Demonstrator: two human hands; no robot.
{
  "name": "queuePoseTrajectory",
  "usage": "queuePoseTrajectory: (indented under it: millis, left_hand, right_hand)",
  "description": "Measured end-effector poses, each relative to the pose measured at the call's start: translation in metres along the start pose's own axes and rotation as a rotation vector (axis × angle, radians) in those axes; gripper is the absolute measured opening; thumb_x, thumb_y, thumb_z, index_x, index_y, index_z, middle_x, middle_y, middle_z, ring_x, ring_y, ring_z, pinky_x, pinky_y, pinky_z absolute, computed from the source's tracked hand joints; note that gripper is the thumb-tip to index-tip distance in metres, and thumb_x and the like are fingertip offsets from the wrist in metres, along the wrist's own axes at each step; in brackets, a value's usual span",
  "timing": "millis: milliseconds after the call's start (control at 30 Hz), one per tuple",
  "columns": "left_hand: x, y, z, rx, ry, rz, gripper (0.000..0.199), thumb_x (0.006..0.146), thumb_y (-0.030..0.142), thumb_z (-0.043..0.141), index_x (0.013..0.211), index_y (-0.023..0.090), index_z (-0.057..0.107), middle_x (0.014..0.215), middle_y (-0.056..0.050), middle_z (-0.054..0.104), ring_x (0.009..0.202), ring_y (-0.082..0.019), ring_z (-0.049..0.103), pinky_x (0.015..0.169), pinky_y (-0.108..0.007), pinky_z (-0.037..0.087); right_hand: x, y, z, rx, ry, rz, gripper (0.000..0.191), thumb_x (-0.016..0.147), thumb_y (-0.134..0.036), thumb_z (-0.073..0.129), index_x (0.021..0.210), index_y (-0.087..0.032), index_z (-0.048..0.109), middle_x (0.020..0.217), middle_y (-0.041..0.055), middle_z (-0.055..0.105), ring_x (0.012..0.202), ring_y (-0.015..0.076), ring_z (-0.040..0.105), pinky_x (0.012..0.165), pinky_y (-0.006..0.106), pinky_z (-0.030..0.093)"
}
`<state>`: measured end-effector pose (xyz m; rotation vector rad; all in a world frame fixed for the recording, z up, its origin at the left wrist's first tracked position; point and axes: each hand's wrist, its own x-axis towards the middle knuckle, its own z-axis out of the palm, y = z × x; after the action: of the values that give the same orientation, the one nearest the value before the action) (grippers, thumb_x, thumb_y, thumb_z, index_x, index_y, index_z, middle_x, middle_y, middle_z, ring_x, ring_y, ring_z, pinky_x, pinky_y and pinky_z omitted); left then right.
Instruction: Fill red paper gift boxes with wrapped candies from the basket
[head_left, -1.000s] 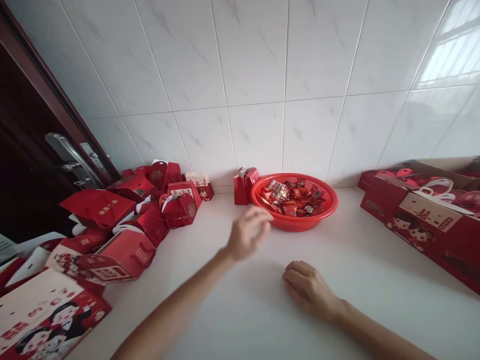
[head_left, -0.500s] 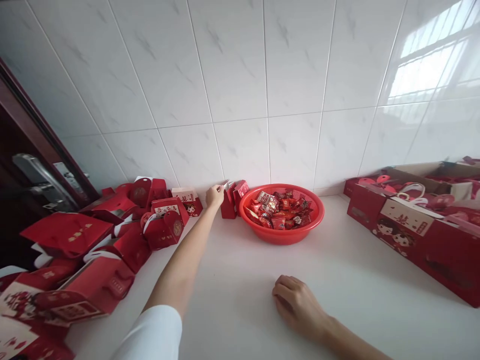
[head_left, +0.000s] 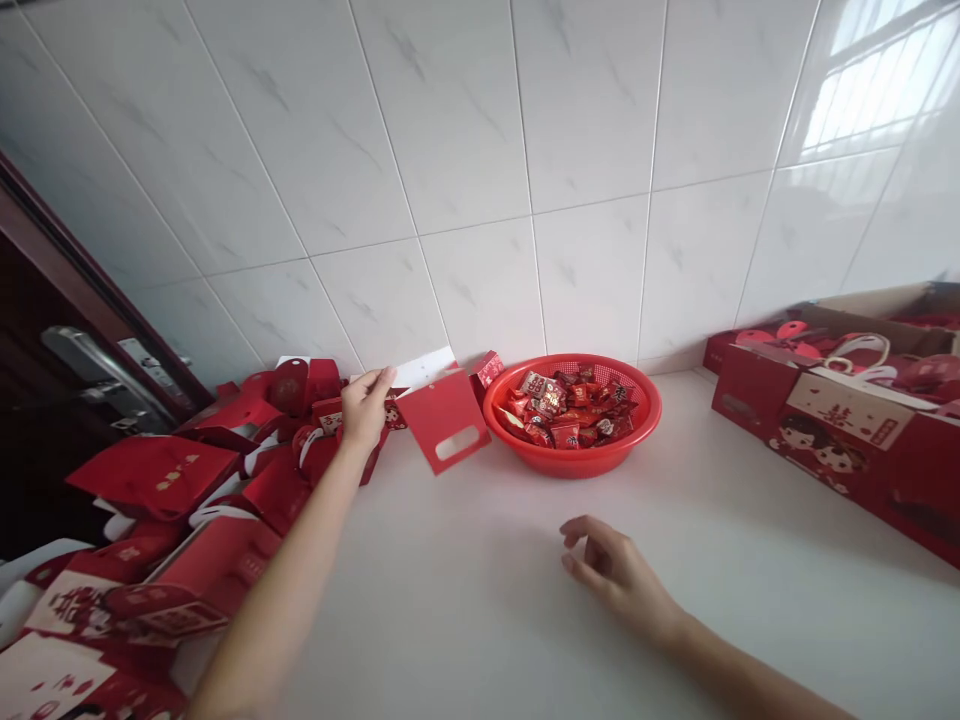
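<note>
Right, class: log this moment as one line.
Left hand: holding red rectangular cardboard box with cutout window | right hand: empty, over white flat tabletop | red round plastic basket: holding red wrapped packets

Lg red carton (head_left: 844, 425) partly past R edge

The flat-sided red paper box (head_left: 431, 412) is white inside; the round perforated plastic basket (head_left: 574, 463) is bright red, the glossy wall tiles (head_left: 465, 110) white with grey veins.
</note>
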<state>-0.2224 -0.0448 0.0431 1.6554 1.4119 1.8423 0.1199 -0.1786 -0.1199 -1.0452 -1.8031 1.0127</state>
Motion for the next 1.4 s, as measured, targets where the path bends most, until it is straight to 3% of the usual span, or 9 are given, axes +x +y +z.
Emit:
queuePoseTrajectory:
  millis: [67, 133, 233, 400, 567, 733, 900, 1167, 1400]
  left_hand:
    - [-0.022, 0.016, 0.003, -0.041, -0.067, 0.011, 0.036, 0.072, 0.054, 0.076, 0.068, 0.02, 0.067, 0.061, 0.001, 0.064, 0.059, -0.014, 0.056, 0.055, -0.025, 0.044]
    - [-0.05, 0.032, 0.014, -0.047, -0.19, -0.052, 0.034, 0.071, 0.05, 0.078, 0.066, 0.018, 0.069, 0.06, 0.0, 0.064, 0.054, -0.013, 0.055, 0.051, -0.024, 0.043]
    - [-0.092, 0.051, 0.041, -0.053, -0.34, -0.076, 0.032, 0.075, 0.047, 0.076, 0.069, 0.016, 0.072, 0.062, -0.001, 0.068, 0.055, -0.015, 0.058, 0.053, -0.025, 0.046]
    - [-0.13, 0.057, 0.081, -0.134, -0.398, -0.038, 0.037, 0.082, 0.05, 0.071, 0.069, 0.015, 0.072, 0.064, 0.0, 0.067, 0.061, -0.014, 0.059, 0.06, -0.024, 0.048]
    - [-0.128, 0.048, 0.087, -0.217, -0.4, -0.128, 0.046, 0.09, 0.055, 0.06, 0.074, 0.014, 0.075, 0.073, -0.005, 0.073, 0.07, -0.019, 0.067, 0.067, -0.028, 0.052]
    - [-0.125, 0.041, 0.08, -0.28, -0.433, -0.088, 0.041, 0.089, 0.051, 0.058, 0.089, 0.016, 0.079, 0.094, -0.01, 0.078, 0.086, -0.024, 0.072, 0.081, -0.035, 0.056]
    - [-0.128, 0.043, 0.08, -0.192, -0.385, -0.08, 0.027, 0.076, 0.04, 0.076, 0.091, 0.017, 0.079, 0.086, -0.006, 0.079, 0.08, -0.022, 0.072, 0.074, -0.032, 0.059]
    - [-0.133, 0.043, 0.081, -0.167, -0.291, -0.109, 0.025, 0.073, 0.039, 0.08, 0.09, 0.021, 0.083, 0.092, -0.007, 0.081, 0.089, -0.027, 0.075, 0.082, -0.038, 0.061]
    - [-0.134, 0.043, 0.08, -0.162, -0.275, -0.124, 0.024, 0.07, 0.039, 0.08, 0.086, 0.021, 0.083, 0.087, -0.006, 0.081, 0.083, -0.026, 0.074, 0.076, -0.036, 0.06]
  right_hand:
    - [0.0, 0.0, -0.004, 0.077, 0.025, 0.031, 0.041, 0.088, -0.052, 0.064, 0.115, -0.022, 0.058, 0.079, 0.0013, 0.063, 0.064, 0.0161, 0.056, 0.06, 0.03, 0.05]
    - [0.0, 0.0, -0.008, 0.138, 0.033, -0.004, 0.059, 0.082, -0.058, 0.069, 0.129, -0.025, 0.053, 0.109, 0.009, 0.067, 0.083, 0.0204, 0.064, 0.074, 0.035, 0.055]
    - [-0.001, -0.004, -0.011, 0.204, -0.036, -0.123, 0.086, 0.075, -0.065, 0.074, 0.146, -0.028, 0.042, 0.144, 0.0155, 0.052, 0.116, 0.0292, 0.06, 0.098, 0.046, 0.05]
    - [-0.002, -0.016, -0.013, 0.345, -0.127, -0.108, 0.087, 0.077, -0.058, 0.078, 0.149, -0.029, 0.039, 0.144, 0.0127, 0.055, 0.128, 0.0328, 0.056, 0.103, 0.05, 0.048]
    - [-0.002, -0.021, -0.014, 0.385, -0.105, -0.01, 0.068, 0.08, -0.052, 0.078, 0.137, -0.027, 0.051, 0.13, 0.0107, 0.065, 0.118, 0.0312, 0.063, 0.099, 0.049, 0.052]
    - [0.0, -0.02, -0.014, 0.397, -0.059, -0.016, 0.065, 0.081, -0.05, 0.077, 0.136, -0.027, 0.052, 0.128, 0.0103, 0.065, 0.119, 0.0307, 0.063, 0.098, 0.049, 0.053]
    - [0.002, -0.016, -0.014, 0.38, -0.038, -0.04, 0.064, 0.082, -0.047, 0.077, 0.136, -0.027, 0.051, 0.133, 0.0105, 0.063, 0.121, 0.0299, 0.062, 0.099, 0.049, 0.053]
    - [0.003, -0.01, -0.017, 0.224, 0.016, -0.059, 0.055, 0.082, -0.049, 0.076, 0.127, -0.026, 0.055, 0.122, 0.0092, 0.067, 0.119, 0.0306, 0.062, 0.095, 0.045, 0.055]
    - [0.004, -0.01, -0.019, 0.213, -0.004, -0.064, 0.053, 0.081, -0.048, 0.077, 0.123, -0.024, 0.055, 0.12, 0.0098, 0.067, 0.113, 0.0303, 0.064, 0.088, 0.042, 0.057]
